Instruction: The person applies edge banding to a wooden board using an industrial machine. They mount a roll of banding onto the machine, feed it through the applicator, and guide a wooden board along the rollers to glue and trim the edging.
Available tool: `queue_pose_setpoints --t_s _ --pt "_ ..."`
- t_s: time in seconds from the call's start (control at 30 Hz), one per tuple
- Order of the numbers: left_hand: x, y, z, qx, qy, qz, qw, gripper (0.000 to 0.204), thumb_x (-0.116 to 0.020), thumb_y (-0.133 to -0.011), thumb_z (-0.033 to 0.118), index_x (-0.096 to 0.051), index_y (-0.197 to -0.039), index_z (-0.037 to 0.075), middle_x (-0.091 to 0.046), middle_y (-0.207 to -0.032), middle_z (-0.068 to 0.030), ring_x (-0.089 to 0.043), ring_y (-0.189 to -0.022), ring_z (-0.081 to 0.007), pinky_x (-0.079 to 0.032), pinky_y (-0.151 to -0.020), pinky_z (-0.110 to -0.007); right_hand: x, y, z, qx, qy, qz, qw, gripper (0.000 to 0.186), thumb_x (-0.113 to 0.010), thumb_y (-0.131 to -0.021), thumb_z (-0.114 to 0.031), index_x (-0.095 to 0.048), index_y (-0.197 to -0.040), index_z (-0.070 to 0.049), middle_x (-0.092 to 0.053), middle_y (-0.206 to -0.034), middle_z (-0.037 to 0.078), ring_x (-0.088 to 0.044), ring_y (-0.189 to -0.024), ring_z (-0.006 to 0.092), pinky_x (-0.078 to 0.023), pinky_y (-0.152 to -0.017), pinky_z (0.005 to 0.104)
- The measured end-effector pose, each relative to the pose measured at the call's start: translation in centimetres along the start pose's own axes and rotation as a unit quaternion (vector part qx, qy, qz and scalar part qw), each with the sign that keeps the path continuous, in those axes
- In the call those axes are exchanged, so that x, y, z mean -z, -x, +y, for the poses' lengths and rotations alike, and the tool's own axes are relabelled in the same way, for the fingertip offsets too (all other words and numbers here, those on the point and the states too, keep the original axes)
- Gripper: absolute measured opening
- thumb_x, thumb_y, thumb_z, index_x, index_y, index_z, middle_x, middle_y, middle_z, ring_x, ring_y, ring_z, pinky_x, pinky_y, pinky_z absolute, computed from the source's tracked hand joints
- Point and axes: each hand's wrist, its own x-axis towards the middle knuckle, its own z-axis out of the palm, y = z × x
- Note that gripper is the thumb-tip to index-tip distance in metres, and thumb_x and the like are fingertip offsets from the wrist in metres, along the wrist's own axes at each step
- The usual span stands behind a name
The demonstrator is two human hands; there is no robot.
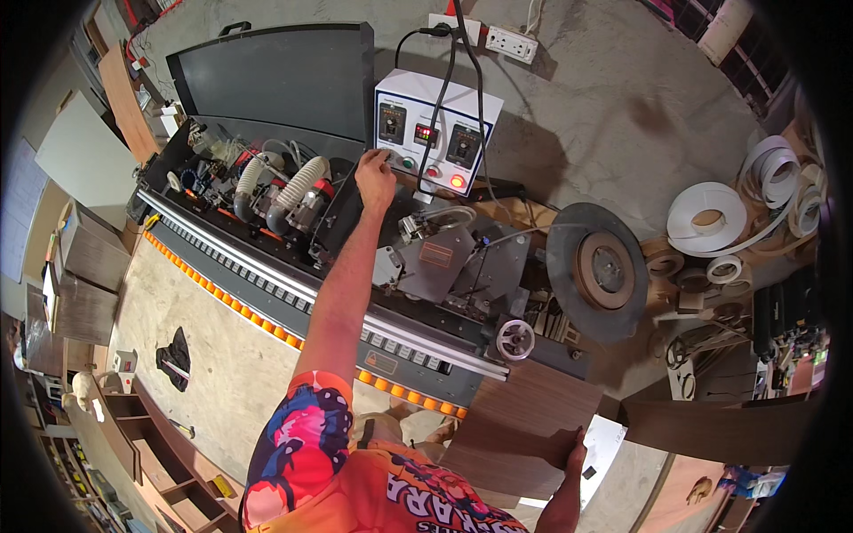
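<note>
My left arm stretches forward across an edge banding machine (400, 329). Its hand (377, 178) is at the lower left corner of a white control box (435, 133), with fingers bent together against the row of buttons and knobs. Whatever lies under the fingertips is hidden. A red light glows at the box's lower right, and a small display is lit. Down at the right, my right hand (576, 455) grips the edge of a dark brown wood-grain panel (524, 426). The panel's far edge meets the machine's front near a handwheel (514, 339).
Behind the machine its dark hood (271, 84) stands raised. A large round reel (597, 271) of edge banding sits at its right end, with several white rolls (707, 219) beyond. Orange rollers (267, 326) line the front. Black cables (480, 98) hang by the control box.
</note>
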Motion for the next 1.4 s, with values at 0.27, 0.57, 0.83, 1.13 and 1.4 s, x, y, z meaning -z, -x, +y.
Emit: queue_pose_setpoints --t_s 0.27,0.57,0.83,1.13,1.4 --pt "0.4 -0.3 1.2 0.027 0.012 0.003 1.0 0.04 -0.068 -0.082 0.001 -0.075 -0.121 0.005 -0.067 -0.12 -0.0202 -0.067 -0.107 -0.0357 -0.053 -0.094 -0.045 -0.4 -0.1 -0.3 -0.001 0.006 -0.001 1.0 0.077 -0.049 -0.104 -0.066 -0.053 -0.152 -0.005 -0.054 -0.154 0.012 -0.047 -0.143 0.0246 -0.031 -0.122 0.0396" --pt "-1.8 -1.8 3.5 0.024 0.006 -0.012 1.0 0.054 -0.069 -0.085 0.005 -0.066 -0.139 0.007 -0.057 -0.126 -0.0214 -0.056 -0.112 -0.0376 -0.045 -0.1 -0.047 -0.5 -0.4 -0.2 -0.004 0.013 -0.003 1.0 0.079 -0.049 -0.103 -0.066 -0.053 -0.152 -0.004 -0.054 -0.155 0.012 -0.047 -0.143 0.0247 -0.031 -0.122 0.0393" --pt "-4.4 -1.2 5.8 0.189 0.18 0.023 0.965 0.06 -0.07 -0.086 0.002 -0.059 -0.145 0.002 -0.052 -0.123 -0.0195 -0.057 -0.109 -0.0335 -0.049 -0.095 -0.041 -0.4 0.0 0.1 -0.009 0.011 0.005 1.0 0.08 -0.049 -0.103 -0.067 -0.053 -0.152 -0.003 -0.053 -0.155 0.013 -0.047 -0.144 0.0247 -0.031 -0.122 0.039" --pt "-3.3 -0.1 8.1 0.101 -0.061 -0.028 0.993 0.085 -0.077 -0.082 0.028 -0.043 -0.154 -0.003 -0.044 -0.137 -0.0263 -0.049 -0.122 -0.0427 -0.042 -0.106 -0.048 -0.6 0.2 -0.3 -0.01 0.013 0.006 1.0 0.081 -0.05 -0.103 -0.067 -0.053 -0.151 -0.002 -0.053 -0.155 0.013 -0.046 -0.144 0.0248 -0.031 -0.122 0.0387" --pt "-2.4 3.2 12.8 -0.024 0.007 -0.002 1.0 0.1 -0.081 -0.083 0.039 -0.031 -0.16 0.001 -0.036 -0.143 -0.0307 -0.045 -0.127 -0.0456 -0.04 -0.108 -0.052 -0.4 0.2 0.0 -0.014 0.013 0.008 1.0 0.083 -0.05 -0.102 -0.067 -0.053 -0.151 -0.001 -0.053 -0.155 0.013 -0.046 -0.144 0.0249 -0.03 -0.122 0.0384"
